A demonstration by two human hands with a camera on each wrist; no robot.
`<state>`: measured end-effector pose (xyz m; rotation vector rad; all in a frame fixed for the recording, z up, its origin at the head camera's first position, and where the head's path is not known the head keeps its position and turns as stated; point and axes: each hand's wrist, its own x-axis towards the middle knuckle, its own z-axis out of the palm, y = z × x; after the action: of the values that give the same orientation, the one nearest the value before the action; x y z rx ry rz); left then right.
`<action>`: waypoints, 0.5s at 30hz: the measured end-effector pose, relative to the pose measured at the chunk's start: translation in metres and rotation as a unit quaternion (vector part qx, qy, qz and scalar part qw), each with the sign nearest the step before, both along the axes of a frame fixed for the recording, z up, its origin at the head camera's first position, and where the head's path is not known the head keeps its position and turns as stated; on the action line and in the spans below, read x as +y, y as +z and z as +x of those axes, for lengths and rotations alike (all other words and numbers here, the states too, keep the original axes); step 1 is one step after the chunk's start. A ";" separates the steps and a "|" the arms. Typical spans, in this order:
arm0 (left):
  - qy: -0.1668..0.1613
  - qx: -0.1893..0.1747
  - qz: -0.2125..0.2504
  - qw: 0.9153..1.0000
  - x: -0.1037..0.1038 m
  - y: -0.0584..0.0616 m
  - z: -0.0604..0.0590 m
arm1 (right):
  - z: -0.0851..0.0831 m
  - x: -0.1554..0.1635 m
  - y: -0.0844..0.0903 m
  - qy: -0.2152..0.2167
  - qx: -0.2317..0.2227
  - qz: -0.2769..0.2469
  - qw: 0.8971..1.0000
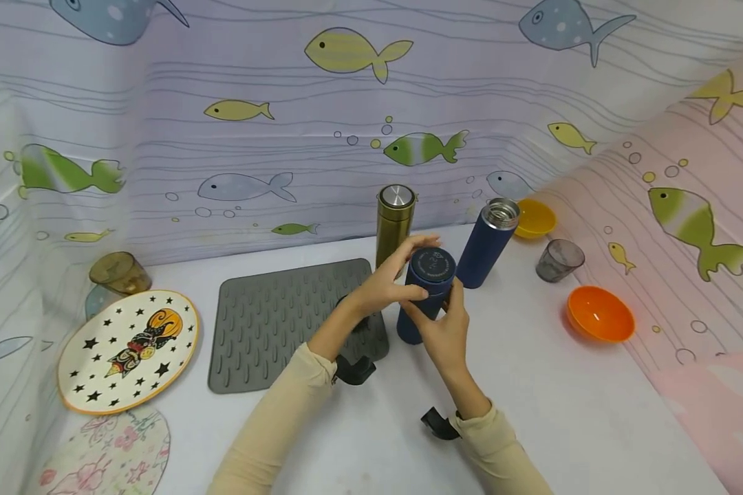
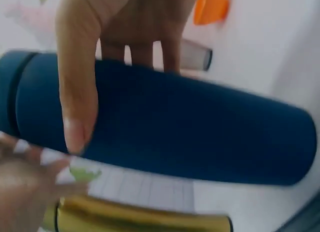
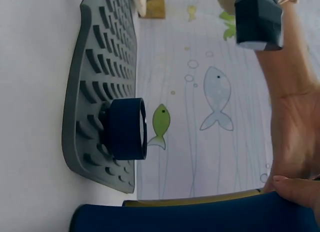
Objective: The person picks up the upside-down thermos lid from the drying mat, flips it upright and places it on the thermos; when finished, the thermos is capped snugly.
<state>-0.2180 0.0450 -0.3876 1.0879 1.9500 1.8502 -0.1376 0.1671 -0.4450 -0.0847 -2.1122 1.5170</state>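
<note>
Both hands hold a dark blue flask [image 1: 425, 295] that stands upright just right of the grey mat [image 1: 272, 323]. My left hand [image 1: 391, 280] curls round the flask's capped top, thumb on one side and fingers on the other. The left wrist view shows that thumb [image 2: 75, 107] lying across the blue flask [image 2: 200, 137]. My right hand [image 1: 444, 328] grips the flask's body from the near side. A loose dark blue cap [image 3: 125, 128] sits on the mat [image 3: 97, 67]; my left arm hides it in the head view.
Behind the hands stand a gold flask [image 1: 395, 223] and an uncapped blue flask [image 1: 488, 244]. A yellow bowl [image 1: 535, 218], grey cup [image 1: 559, 260] and orange bowl [image 1: 599, 315] sit to the right. On the left are a star plate [image 1: 126, 350], brown cup [image 1: 119, 273] and floral plate [image 1: 108, 450].
</note>
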 end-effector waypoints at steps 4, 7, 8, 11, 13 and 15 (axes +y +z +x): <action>0.015 0.015 -0.031 0.999 0.001 0.003 0.000 | 0.000 0.000 0.002 0.007 -0.002 0.000 1.000; 0.011 0.017 -0.030 0.999 0.002 0.003 -0.001 | 0.000 0.000 0.002 0.011 -0.007 -0.001 1.000; 0.012 0.018 -0.032 0.999 0.003 0.003 -0.001 | 0.000 0.000 0.002 0.013 -0.009 -0.003 1.000; 0.047 0.048 -0.064 0.996 0.003 0.003 0.000 | 0.000 0.000 0.003 0.020 -0.011 -0.005 1.000; 0.040 0.040 -0.045 0.997 0.003 0.003 0.000 | 0.000 0.000 0.004 0.022 -0.014 -0.006 1.000; 0.014 0.016 -0.015 1.000 0.002 0.001 -0.001 | 0.000 0.000 0.004 0.020 -0.018 -0.007 1.000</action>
<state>-0.2190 0.0465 -0.3862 1.0929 2.0133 1.8218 -0.1373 0.1666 -0.4412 -0.0763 -2.1443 1.5651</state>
